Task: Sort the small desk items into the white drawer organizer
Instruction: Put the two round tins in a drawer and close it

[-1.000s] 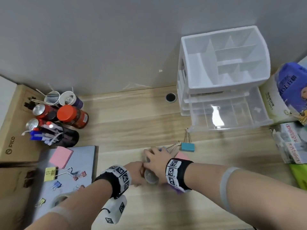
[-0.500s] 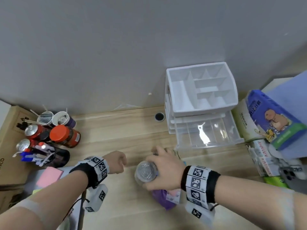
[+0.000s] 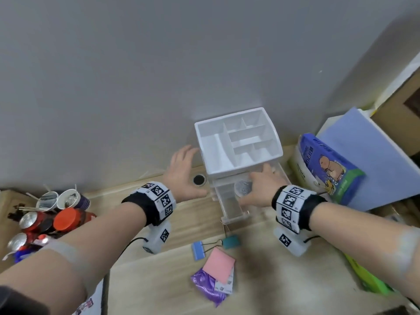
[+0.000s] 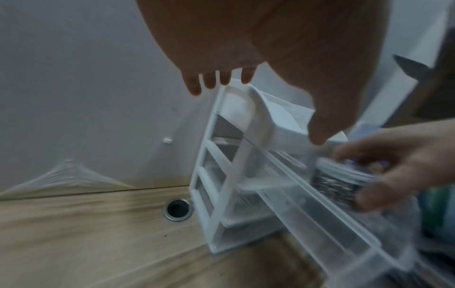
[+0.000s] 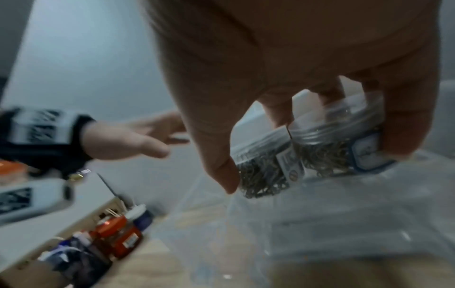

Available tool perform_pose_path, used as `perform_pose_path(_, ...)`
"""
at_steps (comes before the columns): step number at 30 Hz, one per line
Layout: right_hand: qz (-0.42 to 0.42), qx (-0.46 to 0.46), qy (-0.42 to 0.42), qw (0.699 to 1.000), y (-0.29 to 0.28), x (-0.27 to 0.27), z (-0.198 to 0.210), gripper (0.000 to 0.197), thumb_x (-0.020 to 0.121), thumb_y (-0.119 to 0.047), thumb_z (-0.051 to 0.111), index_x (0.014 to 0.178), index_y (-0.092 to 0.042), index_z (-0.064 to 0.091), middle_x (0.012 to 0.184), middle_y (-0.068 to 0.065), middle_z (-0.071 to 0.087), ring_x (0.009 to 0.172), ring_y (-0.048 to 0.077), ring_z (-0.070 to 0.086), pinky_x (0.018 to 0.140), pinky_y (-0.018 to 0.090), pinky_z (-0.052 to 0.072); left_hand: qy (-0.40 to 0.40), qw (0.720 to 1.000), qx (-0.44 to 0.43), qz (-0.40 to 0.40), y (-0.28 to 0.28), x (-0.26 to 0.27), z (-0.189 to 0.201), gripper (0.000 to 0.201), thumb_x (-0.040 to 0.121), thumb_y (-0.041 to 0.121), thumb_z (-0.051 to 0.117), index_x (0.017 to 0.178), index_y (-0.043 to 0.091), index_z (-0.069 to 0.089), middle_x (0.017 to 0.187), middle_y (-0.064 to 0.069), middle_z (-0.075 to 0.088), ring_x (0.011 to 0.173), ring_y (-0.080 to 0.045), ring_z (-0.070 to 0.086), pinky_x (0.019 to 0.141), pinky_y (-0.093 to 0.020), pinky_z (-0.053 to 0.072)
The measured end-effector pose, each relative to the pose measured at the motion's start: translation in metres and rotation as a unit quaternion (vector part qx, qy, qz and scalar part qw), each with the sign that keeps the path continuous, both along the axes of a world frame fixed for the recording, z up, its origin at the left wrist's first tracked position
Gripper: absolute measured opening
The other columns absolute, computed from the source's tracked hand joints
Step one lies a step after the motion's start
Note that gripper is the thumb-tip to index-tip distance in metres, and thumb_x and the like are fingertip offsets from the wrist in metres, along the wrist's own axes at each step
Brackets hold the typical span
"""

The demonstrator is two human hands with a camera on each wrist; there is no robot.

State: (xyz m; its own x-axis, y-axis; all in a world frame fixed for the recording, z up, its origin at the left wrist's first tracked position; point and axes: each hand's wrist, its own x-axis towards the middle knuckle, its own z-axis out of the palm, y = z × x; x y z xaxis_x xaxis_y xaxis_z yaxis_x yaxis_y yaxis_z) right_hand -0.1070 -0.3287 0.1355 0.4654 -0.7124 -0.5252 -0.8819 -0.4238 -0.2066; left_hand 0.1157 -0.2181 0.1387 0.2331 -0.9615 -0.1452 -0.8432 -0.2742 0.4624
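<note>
The white drawer organizer [image 3: 201,135] stands against the wall, its clear lower drawer [image 3: 231,209] pulled out. My right hand [image 3: 261,186] grips a clear round tub of paper clips [image 3: 242,189] just above that drawer; the right wrist view shows the tub [image 5: 320,148] pinched between thumb and fingers over the drawer [image 5: 320,218]. My left hand [image 3: 184,167] is open, fingers spread, close beside the organizer's left wall [image 4: 246,120]; contact cannot be told. On the desk in front lie a blue binder clip [image 3: 198,250], a teal binder clip [image 3: 231,242], pink sticky notes [image 3: 218,264] and a purple packet [image 3: 204,284].
Cans, cups and an orange-lidded jar [image 3: 66,220] crowd the left edge. A cable hole [image 3: 199,179] sits left of the organizer. A blue box [image 3: 327,164] and a blue board stand right of it, with a green item [image 3: 368,280] near the right desk edge.
My right hand lifted the paper clip tub off the desk and carried it forward over the open drawer. My left hand left the tub, opened and moved up beside the organizer.
</note>
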Motion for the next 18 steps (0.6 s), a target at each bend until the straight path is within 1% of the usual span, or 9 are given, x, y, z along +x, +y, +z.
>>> perform_pose_path(2,-0.016,0.000,0.018,1.000,-0.003,0.005,-0.019,0.071,0.060,-0.063,0.064,0.119,-0.025,0.055,0.130,0.011,0.032,0.127,0.040,0.035,0.102,0.049,0.044,-0.048,0.998,-0.004,-0.044,-0.004,-0.015,-0.009,0.132,0.051,0.075,0.069,0.155,0.020,0.011,0.164,-0.008,0.004,0.152,-0.028,0.003,0.120,-0.052,0.021)
perform_pose_path(4,-0.016,-0.010,0.012,1.000,-0.005,0.006,-0.034,0.073,0.059,-0.062,0.066,0.121,-0.025,0.056,0.132,0.012,0.032,0.128,0.042,0.036,0.101,0.051,0.046,-0.098,0.994,-0.006,-0.055,-0.007,-0.024,-0.020,0.137,0.050,0.085,0.063,0.156,0.020,0.006,0.165,-0.011,-0.004,0.153,-0.030,-0.005,0.122,-0.053,0.013)
perform_pose_path(6,-0.003,-0.015,0.007,1.000,-0.005,0.003,-0.038,0.078,0.061,-0.063,0.067,0.126,-0.024,0.052,0.135,0.014,0.033,0.127,0.041,0.039,0.100,0.050,0.046,-0.124,0.991,-0.027,-0.038,-0.007,-0.030,-0.022,0.135,0.053,0.086,0.060,0.156,0.014,0.010,0.165,-0.014,-0.003,0.153,-0.031,-0.007,0.123,-0.053,0.007)
perform_pose_path(8,0.011,-0.023,-0.011,1.000,-0.004,-0.006,-0.031,0.080,0.066,-0.066,0.064,0.132,-0.023,0.047,0.138,0.016,0.035,0.130,0.040,0.038,0.102,0.048,0.045,-0.119,0.991,-0.059,-0.016,-0.008,-0.033,-0.021,0.122,0.063,0.080,0.058,0.155,0.011,0.017,0.165,-0.015,0.001,0.153,-0.031,-0.005,0.123,-0.052,0.006)
perform_pose_path(10,0.038,-0.079,-0.077,0.993,0.002,-0.020,-0.015,0.067,0.075,-0.064,0.057,0.127,-0.021,0.049,0.130,0.014,0.044,0.125,0.033,0.043,0.097,0.044,0.047,-0.090,0.992,-0.084,0.010,-0.011,-0.030,-0.018,0.103,0.076,0.068,0.055,0.154,0.011,0.020,0.164,-0.013,0.004,0.153,-0.029,0.000,0.123,-0.049,0.011)
perform_pose_path(12,0.074,-0.114,-0.173,0.976,0.015,-0.041,-0.001,0.041,0.081,-0.054,0.052,0.108,-0.022,0.054,0.108,0.002,0.052,0.102,0.022,0.051,0.080,0.035,0.048,-0.030,0.994,-0.088,0.059,-0.019,-0.021,-0.015,0.089,0.086,0.056,0.052,0.154,0.009,0.018,0.163,-0.012,0.009,0.151,-0.028,0.011,0.121,-0.045,0.018)
perform_pose_path(13,0.098,-0.101,-0.186,0.973,0.023,-0.052,0.002,0.032,0.083,-0.051,0.050,0.099,-0.024,0.054,0.098,-0.003,0.054,0.090,0.018,0.053,0.073,0.033,0.046,0.014,0.992,-0.081,0.091,-0.025,-0.015,-0.014,0.085,0.090,0.053,0.050,0.154,0.009,0.016,0.162,-0.012,0.013,0.149,-0.028,0.019,0.120,-0.045,0.024)
perform_pose_path(15,0.150,-0.046,-0.122,0.980,0.039,-0.067,-0.003,0.029,0.083,-0.050,0.044,0.088,-0.024,0.054,0.085,-0.004,0.061,0.075,0.020,0.057,0.065,0.032,0.047,0.094,0.982,-0.047,0.157,-0.038,-0.007,-0.011,0.082,0.093,0.052,0.047,0.155,0.010,0.012,0.159,-0.014,0.025,0.141,-0.031,0.037,0.113,-0.048,0.036)
perform_pose_path(18,0.163,-0.015,-0.032,0.986,0.045,-0.069,-0.021,0.037,0.083,-0.048,0.045,0.096,-0.019,0.063,0.094,0.003,0.070,0.087,0.026,0.065,0.074,0.036,0.054,0.111,0.977,-0.014,0.181,-0.051,-0.005,-0.007,0.066,0.097,0.045,0.045,0.150,0.014,0.021,0.136,-0.011,0.054,0.120,-0.030,0.057,0.095,-0.040,0.047)
